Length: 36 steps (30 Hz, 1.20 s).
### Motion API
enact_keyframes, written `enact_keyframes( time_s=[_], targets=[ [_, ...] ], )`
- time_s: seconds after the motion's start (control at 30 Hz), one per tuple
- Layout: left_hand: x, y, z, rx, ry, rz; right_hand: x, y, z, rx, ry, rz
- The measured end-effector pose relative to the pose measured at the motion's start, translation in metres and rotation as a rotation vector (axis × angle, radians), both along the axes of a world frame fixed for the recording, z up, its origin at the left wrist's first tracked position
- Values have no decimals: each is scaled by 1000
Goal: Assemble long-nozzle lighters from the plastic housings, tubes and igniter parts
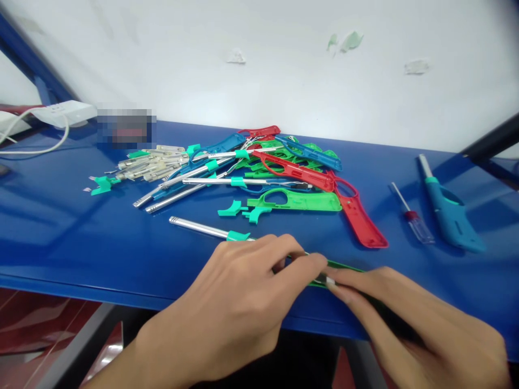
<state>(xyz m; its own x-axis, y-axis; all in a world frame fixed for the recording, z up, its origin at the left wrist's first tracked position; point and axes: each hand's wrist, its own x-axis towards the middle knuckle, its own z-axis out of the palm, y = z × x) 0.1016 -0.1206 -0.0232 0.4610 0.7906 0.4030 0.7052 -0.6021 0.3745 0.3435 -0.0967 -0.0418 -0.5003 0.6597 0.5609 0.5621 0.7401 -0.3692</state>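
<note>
My left hand [239,308] and my right hand [409,324] meet at the front edge of the blue table [60,227]. Both press their fingers together on a green lighter shell [344,266] with a metal tube [194,227] sticking out to the left; a teal collar [238,236] sits on the tube. The shell is mostly hidden under my fingers. Just beyond lie another green shell [300,201] and two loose teal triggers [231,209].
A pile of red, blue and green lighter shells [292,162] and metal tubes [178,186] lies mid-table. A red shell [360,216], a small screwdriver [411,219] and an assembled teal lighter [450,208] lie to the right. A white power strip [65,113] sits far left.
</note>
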Motion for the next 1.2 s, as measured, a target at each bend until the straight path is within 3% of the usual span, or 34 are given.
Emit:
enact_keyframes(
  time_s=[0.63, 1.2],
  targets=[
    [2, 5, 4, 108, 24, 7, -4, 0, 0, -20, 8, -46],
    [4, 2, -1, 67, 29, 48, -3, -2, -3, 30, 11, -155]
  ],
)
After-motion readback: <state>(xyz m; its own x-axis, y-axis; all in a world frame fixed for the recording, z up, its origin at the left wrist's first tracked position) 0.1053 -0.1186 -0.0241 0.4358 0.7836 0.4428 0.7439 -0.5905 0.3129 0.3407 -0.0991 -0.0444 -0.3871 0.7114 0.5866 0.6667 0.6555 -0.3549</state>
